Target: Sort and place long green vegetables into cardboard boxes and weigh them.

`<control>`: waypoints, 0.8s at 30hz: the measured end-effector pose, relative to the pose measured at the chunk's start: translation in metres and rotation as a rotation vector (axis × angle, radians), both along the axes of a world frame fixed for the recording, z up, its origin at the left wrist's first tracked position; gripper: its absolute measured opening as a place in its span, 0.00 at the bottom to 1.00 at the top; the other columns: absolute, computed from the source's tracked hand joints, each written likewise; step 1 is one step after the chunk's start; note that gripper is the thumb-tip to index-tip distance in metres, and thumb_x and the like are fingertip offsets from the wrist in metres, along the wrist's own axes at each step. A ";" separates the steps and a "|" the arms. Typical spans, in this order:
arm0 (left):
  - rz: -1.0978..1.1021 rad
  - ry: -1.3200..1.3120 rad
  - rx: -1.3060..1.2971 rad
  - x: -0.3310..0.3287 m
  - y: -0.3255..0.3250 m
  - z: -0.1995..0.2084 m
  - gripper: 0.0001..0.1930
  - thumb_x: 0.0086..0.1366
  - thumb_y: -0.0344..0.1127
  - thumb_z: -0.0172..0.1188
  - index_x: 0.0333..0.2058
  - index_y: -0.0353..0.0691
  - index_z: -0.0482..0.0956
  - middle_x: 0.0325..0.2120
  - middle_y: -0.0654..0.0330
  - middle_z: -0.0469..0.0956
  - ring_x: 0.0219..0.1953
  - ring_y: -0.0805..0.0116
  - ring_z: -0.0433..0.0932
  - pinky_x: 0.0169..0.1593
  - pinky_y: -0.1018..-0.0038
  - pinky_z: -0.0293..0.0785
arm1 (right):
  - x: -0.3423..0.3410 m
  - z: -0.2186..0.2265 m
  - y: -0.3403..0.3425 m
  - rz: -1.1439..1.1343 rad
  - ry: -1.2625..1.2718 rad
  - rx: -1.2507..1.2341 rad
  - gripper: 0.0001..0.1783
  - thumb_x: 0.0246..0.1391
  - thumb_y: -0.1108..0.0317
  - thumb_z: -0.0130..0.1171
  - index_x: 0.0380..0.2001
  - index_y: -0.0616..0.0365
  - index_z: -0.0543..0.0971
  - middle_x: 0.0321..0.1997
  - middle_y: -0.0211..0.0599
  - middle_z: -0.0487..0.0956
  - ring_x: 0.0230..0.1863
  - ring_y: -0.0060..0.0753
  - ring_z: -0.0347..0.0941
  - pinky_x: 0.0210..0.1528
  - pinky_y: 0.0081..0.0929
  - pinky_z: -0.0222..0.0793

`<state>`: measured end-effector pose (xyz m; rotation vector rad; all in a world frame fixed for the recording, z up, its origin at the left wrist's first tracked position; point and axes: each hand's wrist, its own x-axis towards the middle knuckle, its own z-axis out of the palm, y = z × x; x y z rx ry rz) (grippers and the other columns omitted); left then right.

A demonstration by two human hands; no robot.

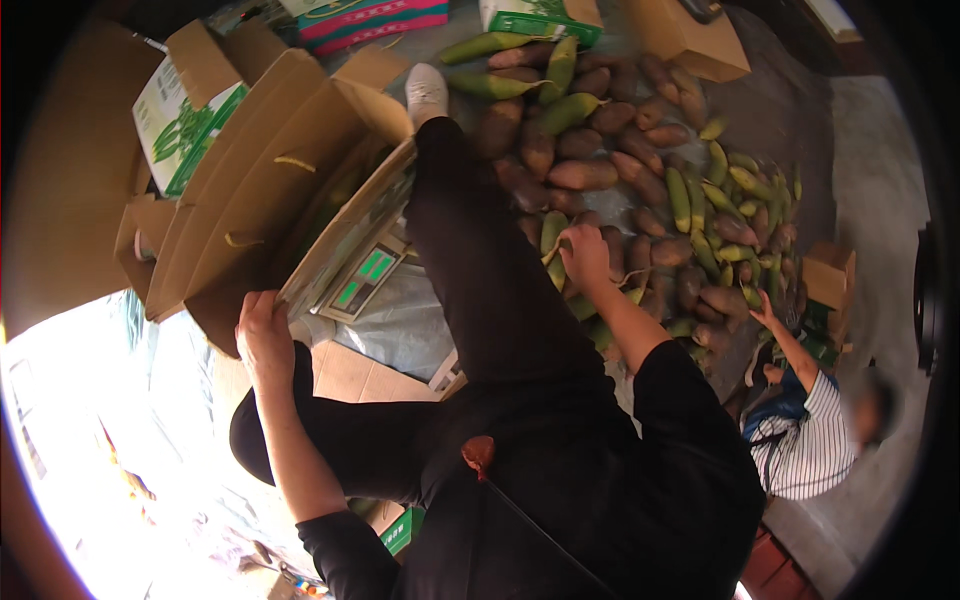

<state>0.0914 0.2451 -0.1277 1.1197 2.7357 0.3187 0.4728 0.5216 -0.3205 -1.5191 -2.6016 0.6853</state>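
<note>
My left hand pinches the near corner of an open cardboard box, its fingers closed over the edge. Inside the box it is mostly dark, with a little green showing. Beside the box, a scale shows a lit green display. My right hand reaches into a large heap of radishes, its fingers curled around the end of a green radish. Reddish-brown radishes lie close around that hand. Its fingertips are partly hidden.
My shoe stands between the box and the heap. A printed white and green carton is at the far left; another carton stands at the back. At right, a person in a striped shirt stretches a hand toward the heap.
</note>
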 end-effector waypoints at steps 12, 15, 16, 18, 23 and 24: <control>-0.016 -0.015 0.061 0.006 0.012 -0.008 0.06 0.55 0.28 0.59 0.32 0.42 0.80 0.31 0.60 0.75 0.38 0.58 0.76 0.43 0.61 0.69 | -0.010 -0.043 -0.002 0.949 -0.526 0.349 0.14 0.48 0.65 0.52 0.39 0.47 0.78 0.45 0.32 0.74 0.50 0.35 0.65 0.51 0.41 0.57; -0.041 0.019 0.049 0.010 0.016 -0.007 0.05 0.55 0.28 0.58 0.32 0.43 0.80 0.30 0.60 0.75 0.38 0.58 0.75 0.43 0.61 0.69 | 0.011 -0.087 -0.002 0.931 -0.437 0.321 0.17 0.49 0.62 0.52 0.44 0.47 0.78 0.46 0.32 0.74 0.51 0.37 0.66 0.53 0.42 0.55; -0.049 0.021 0.052 0.011 0.018 -0.005 0.06 0.54 0.28 0.57 0.31 0.43 0.80 0.30 0.60 0.74 0.38 0.59 0.75 0.44 0.61 0.69 | 0.009 -0.091 -0.003 0.860 -0.294 0.323 0.18 0.50 0.60 0.53 0.45 0.47 0.77 0.46 0.33 0.74 0.52 0.38 0.66 0.53 0.43 0.55; -0.042 0.033 0.043 0.011 0.011 -0.004 0.06 0.55 0.28 0.57 0.31 0.43 0.80 0.30 0.60 0.74 0.38 0.58 0.75 0.45 0.61 0.69 | 0.018 -0.093 -0.004 0.884 -0.293 0.327 0.18 0.49 0.60 0.53 0.45 0.47 0.77 0.46 0.33 0.74 0.52 0.38 0.66 0.53 0.43 0.55; -0.059 0.026 0.048 0.011 0.006 -0.003 0.08 0.54 0.27 0.53 0.32 0.42 0.80 0.30 0.59 0.74 0.38 0.58 0.75 0.46 0.61 0.68 | 0.021 -0.071 -0.008 0.920 -0.359 0.307 0.19 0.48 0.60 0.55 0.45 0.47 0.77 0.46 0.33 0.74 0.53 0.38 0.66 0.53 0.44 0.55; -0.056 0.025 0.054 0.010 0.007 -0.004 0.08 0.54 0.27 0.53 0.32 0.42 0.80 0.30 0.59 0.74 0.38 0.58 0.75 0.46 0.61 0.68 | 0.020 -0.066 -0.006 0.920 -0.378 0.303 0.19 0.47 0.60 0.55 0.45 0.47 0.77 0.46 0.33 0.74 0.53 0.38 0.66 0.53 0.44 0.55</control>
